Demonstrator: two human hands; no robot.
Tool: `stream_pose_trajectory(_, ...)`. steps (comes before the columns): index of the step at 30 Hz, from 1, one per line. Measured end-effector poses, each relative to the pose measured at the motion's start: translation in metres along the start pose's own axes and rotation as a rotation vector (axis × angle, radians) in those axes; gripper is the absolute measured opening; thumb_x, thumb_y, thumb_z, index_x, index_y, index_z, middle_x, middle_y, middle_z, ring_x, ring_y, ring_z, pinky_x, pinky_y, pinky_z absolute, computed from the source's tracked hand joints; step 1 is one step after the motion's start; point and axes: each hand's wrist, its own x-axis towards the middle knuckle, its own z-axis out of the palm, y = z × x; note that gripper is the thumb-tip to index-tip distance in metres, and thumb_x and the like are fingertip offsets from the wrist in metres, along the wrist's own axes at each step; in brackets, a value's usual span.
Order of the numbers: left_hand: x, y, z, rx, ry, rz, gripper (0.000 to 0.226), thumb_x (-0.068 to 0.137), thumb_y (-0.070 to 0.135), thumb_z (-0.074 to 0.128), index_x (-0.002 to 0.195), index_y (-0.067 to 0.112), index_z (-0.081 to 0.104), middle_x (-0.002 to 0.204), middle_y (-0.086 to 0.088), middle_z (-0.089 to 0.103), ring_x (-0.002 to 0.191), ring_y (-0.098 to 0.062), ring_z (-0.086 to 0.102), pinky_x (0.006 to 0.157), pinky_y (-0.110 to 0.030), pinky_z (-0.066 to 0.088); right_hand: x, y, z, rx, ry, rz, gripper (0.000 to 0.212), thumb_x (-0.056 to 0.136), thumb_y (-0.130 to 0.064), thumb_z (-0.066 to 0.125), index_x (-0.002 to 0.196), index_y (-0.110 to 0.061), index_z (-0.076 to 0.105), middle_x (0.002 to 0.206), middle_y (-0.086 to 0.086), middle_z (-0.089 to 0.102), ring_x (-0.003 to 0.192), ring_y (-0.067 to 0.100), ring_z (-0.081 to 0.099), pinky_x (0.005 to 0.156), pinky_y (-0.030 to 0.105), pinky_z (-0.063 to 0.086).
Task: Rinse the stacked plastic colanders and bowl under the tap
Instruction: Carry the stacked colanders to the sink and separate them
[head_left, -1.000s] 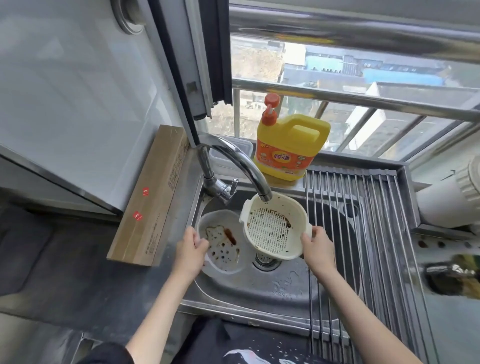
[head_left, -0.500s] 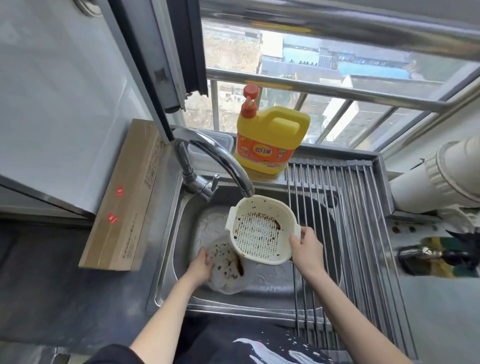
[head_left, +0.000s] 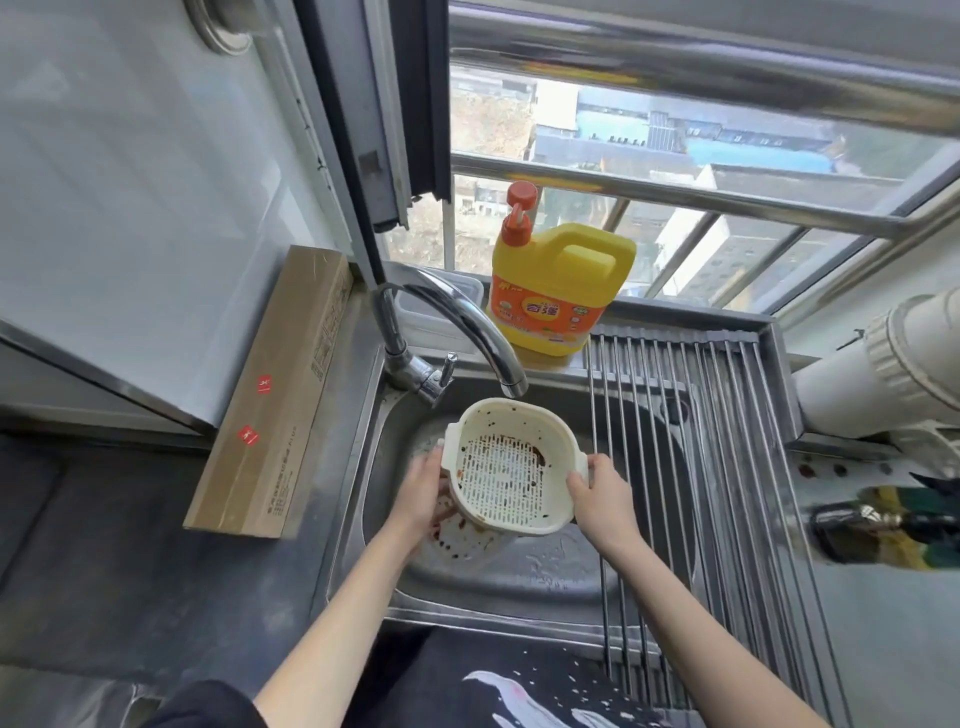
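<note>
A: Start with the big things. What is there?

B: One steel sink (head_left: 550, 571) set in a grey tabletop (head_left: 104, 545), and one roll-up rack (head_left: 717, 441) of steel rods lying across the sink's right half. One long cardboard box (head_left: 275, 395) lies on the tabletop against the wall, left of the sink, with two small red stickers on it.

A: And behind the sink?

B: One yellow detergent jug (head_left: 558, 293) with an orange pump stands on the ledge by the window. One curved tap (head_left: 457, 327) with a single lever arches over the basin, its spout just above the colander's far rim. I see no water falling from it.

A: How many plastic pieces?

B: Two that I can count — one cream colander (head_left: 511, 467) held over the basin, its slotted bottom speckled with dark brown residue, and one pale bowl (head_left: 462, 545) beneath and in front of it, also stained. Whether a further colander is nested in there, I cannot tell.

A: The hands?

B: Two bare hands. The right hand (head_left: 605, 499) is closed around the colander's right handle tab. The left hand (head_left: 423, 493) is curled at the colander's left side, fingers against the bowl's rim — which piece it truly grips is unclear.
</note>
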Motion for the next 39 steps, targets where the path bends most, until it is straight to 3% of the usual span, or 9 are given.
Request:
stream_pose_trajectory(3,0.003,-0.003,-0.009,0.213,0.148,0.154,0.031,0.097,0.044,0.041,0.095,0.014,0.043,0.092,-0.004,0.056,0.083,-0.019,0.055,0.076,-0.036,0.049,-0.002,0.0,0.0,-0.014,-0.014,-0.024,0.015,0.094,-0.012,0.044,0.104,-0.006,0.053,0.092,0.008,0.058,0.074,0.016,0.051,0.054,0.024,0.038)
stream_pose_trajectory(6,-0.002,0.002,-0.008,0.227,0.008,0.246,0.03,0.101,0.031,0.035,0.081,0.016,0.052,0.069,0.005,0.052,0.06,-0.007,0.044,0.056,-0.025,0.035,-0.005,-0.001,-0.001,-0.021,-0.019,-0.038,0.017,0.093,-0.012,0.044,0.105,-0.006,0.054,0.09,0.007,0.059,0.072,0.014,0.052,0.054,0.022,0.039)
stream_pose_trajectory(15,-0.001,0.003,-0.025,0.372,-0.065,0.212,0.04,0.098,0.035,0.045,0.086,0.0,0.06,0.062,0.001,0.052,0.055,-0.012,0.039,0.053,-0.025,0.032,-0.009,-0.007,-0.004,-0.261,-0.17,-0.058,0.013,0.097,-0.015,0.036,0.108,-0.008,0.034,0.083,0.006,0.056,0.061,0.019,0.053,0.05,0.03,0.041)
stream_pose_trajectory(19,-0.002,0.004,-0.036,0.402,-0.016,0.263,0.038,0.099,0.03,0.046,0.077,0.0,0.054,0.063,-0.001,0.051,0.059,-0.014,0.041,0.056,-0.028,0.032,-0.005,-0.018,-0.005,-0.48,-0.085,-0.143,0.02,0.094,-0.018,0.035,0.111,-0.008,0.032,0.08,0.006,0.061,0.061,0.025,0.053,0.049,0.034,0.037)
stream_pose_trajectory(23,-0.002,-0.001,-0.052,0.42,0.053,0.225,0.035,0.101,0.026,0.039,0.079,0.002,0.054,0.066,-0.007,0.052,0.056,-0.016,0.042,0.054,-0.03,0.033,-0.001,-0.023,-0.008,-0.133,-0.095,-0.119,0.015,0.093,-0.012,0.042,0.104,-0.011,0.032,0.082,0.012,0.059,0.064,0.032,0.063,0.053,0.05,0.056)
stream_pose_trajectory(27,-0.008,-0.003,-0.058,0.448,0.094,0.216,0.037,0.101,0.025,0.036,0.087,-0.004,0.055,0.072,-0.012,0.056,0.058,-0.016,0.045,0.055,-0.03,0.036,-0.003,-0.02,-0.003,0.25,-0.069,0.16,0.027,0.094,-0.007,0.049,0.111,-0.014,0.029,0.105,0.021,0.057,0.057,0.027,0.069,0.045,0.033,0.057)
stream_pose_trajectory(31,-0.02,-0.005,-0.057,0.573,0.176,0.267,0.033,0.101,0.022,0.036,0.077,0.01,0.055,0.072,-0.011,0.059,0.063,-0.017,0.047,0.057,-0.028,0.036,0.001,-0.015,0.027,0.642,-0.045,0.576,0.046,0.094,-0.006,0.053,0.129,-0.015,0.026,0.121,0.025,0.053,0.068,0.032,0.071,0.045,0.031,0.057)
stream_pose_trajectory(35,-0.032,-0.004,-0.05,0.685,0.266,0.336,0.032,0.1,0.021,0.036,0.075,0.008,0.05,0.075,-0.012,0.058,0.064,-0.014,0.045,0.053,-0.025,0.032,0.001,-0.022,0.049,1.022,0.166,0.868,0.056,0.092,0.001,0.055,0.14,-0.01,0.028,0.136,0.026,0.042,0.092,0.04,0.063,0.058,0.032,0.058)
stream_pose_trajectory(39,-0.033,-0.008,-0.05,0.726,0.26,0.35,0.031,0.1,0.021,0.037,0.074,0.011,0.049,0.069,-0.006,0.053,0.061,-0.014,0.042,0.052,-0.024,0.03,0.005,-0.029,0.054,1.129,0.368,0.936,0.057,0.095,-0.002,0.052,0.143,-0.009,0.024,0.146,0.023,0.029,0.113,0.044,0.053,0.062,0.033,0.056)
